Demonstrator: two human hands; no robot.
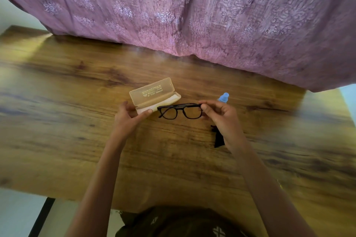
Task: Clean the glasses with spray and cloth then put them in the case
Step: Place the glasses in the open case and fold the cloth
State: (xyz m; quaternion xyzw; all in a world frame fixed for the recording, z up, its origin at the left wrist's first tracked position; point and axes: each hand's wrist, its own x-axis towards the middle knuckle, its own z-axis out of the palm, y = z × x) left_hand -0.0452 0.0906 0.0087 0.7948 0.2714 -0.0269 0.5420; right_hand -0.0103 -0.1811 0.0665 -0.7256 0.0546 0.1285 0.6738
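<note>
Dark-framed glasses hang just above the wooden table, arms folded. My right hand pinches their right end between thumb and fingertips. My left hand is at the near left end of the beige translucent case, thumb and fingers curled round that end. The case stands with its lid up and a pale lining inside. A blue spray bottle shows just behind my right hand. A black cloth lies on the table, partly hidden under my right wrist.
A mauve patterned curtain hangs over the far edge of the table. The table's near edge runs just in front of my lap, with a black table leg at the lower left.
</note>
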